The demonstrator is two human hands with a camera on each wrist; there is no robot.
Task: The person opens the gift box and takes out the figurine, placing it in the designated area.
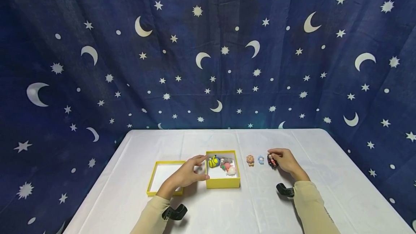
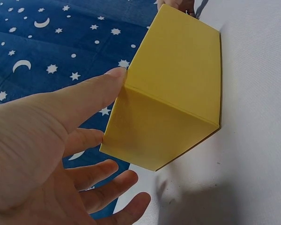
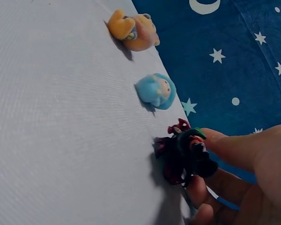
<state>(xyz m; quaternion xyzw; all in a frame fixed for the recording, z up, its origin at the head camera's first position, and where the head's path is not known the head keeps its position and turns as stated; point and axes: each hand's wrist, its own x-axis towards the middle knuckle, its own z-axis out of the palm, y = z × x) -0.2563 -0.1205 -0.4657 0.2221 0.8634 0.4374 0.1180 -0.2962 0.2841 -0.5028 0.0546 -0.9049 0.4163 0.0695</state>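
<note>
My right hand [image 1: 285, 159] pinches a small figurine [image 3: 185, 157], dark with red and a bit of green, between thumb and fingers, close over the white table. Beside it stand a light-blue figurine [image 1: 261, 159] and an orange lion-like figurine [image 1: 250, 160], in a row towards the box. On the other side, my left hand [image 1: 186, 172] rests its thumb and index finger at the left edge of an open yellow box [image 1: 222, 183]; its other fingers stand loose in the left wrist view. Inside the box lie several toys, among them a yellow-and-blue one [image 1: 213, 161] and a pink one [image 1: 226, 166].
The box's white-lined lid [image 1: 162, 172] with a yellow rim lies inside up to the left, partly behind my left hand. White cloth covers the table [image 1: 227, 212]. A dark blue curtain [image 1: 208, 75] with moons and stars hangs behind it.
</note>
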